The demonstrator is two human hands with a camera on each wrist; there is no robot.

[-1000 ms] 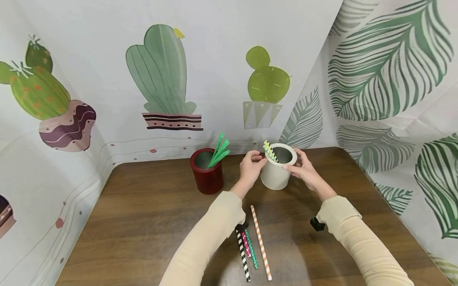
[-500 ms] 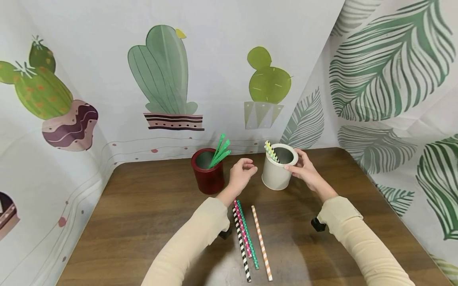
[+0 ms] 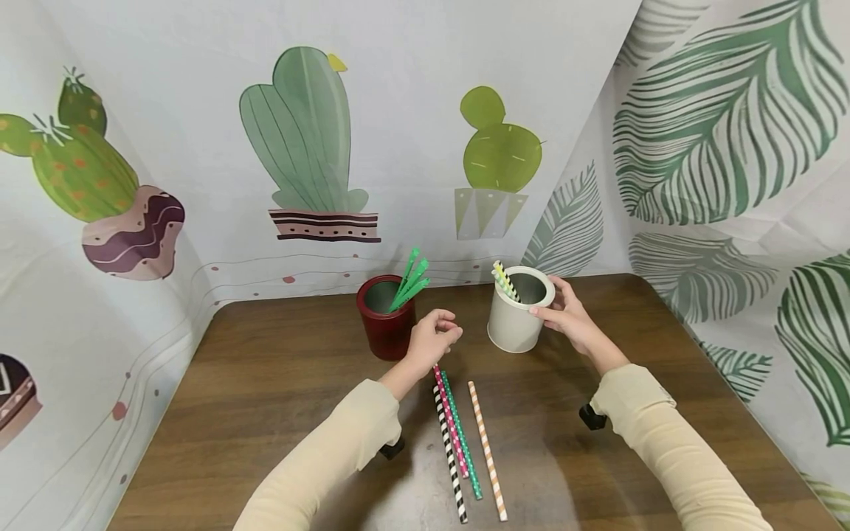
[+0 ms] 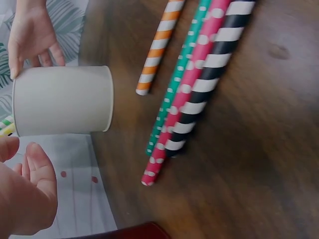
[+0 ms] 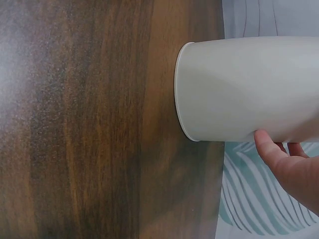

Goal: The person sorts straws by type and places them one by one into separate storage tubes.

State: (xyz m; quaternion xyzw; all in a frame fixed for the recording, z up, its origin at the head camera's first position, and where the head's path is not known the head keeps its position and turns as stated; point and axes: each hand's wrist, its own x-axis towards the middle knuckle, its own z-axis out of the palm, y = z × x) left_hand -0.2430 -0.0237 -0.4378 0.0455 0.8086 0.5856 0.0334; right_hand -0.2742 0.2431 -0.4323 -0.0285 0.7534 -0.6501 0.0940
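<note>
My right hand [image 3: 572, 322] holds the side of a white can [image 3: 513, 330] near its rim, with the thumb on the front. A few straws [image 3: 506, 282], yellow-black and pale green striped, lean inside that can. My left hand [image 3: 429, 345] hangs in the air between the two cans, fingers loosely curled around nothing. Below it on the table lie paper straws: a black-and-white striped straw [image 3: 451, 459], a pink dotted straw [image 3: 454, 430] and a green dotted straw [image 3: 462, 436] side by side. An orange-striped straw [image 3: 488, 453] lies apart to their right.
A dark red can [image 3: 385, 335] with several green straws [image 3: 412, 284] stands left of the white can. The brown wooden table [image 3: 265, 413] ends at a printed cloth [image 3: 412, 110] with cacti and leaves behind it.
My left hand has come off the white can's rim and moved left and toward me, uncovering the straws on the table. My right hand stays on the white can.
</note>
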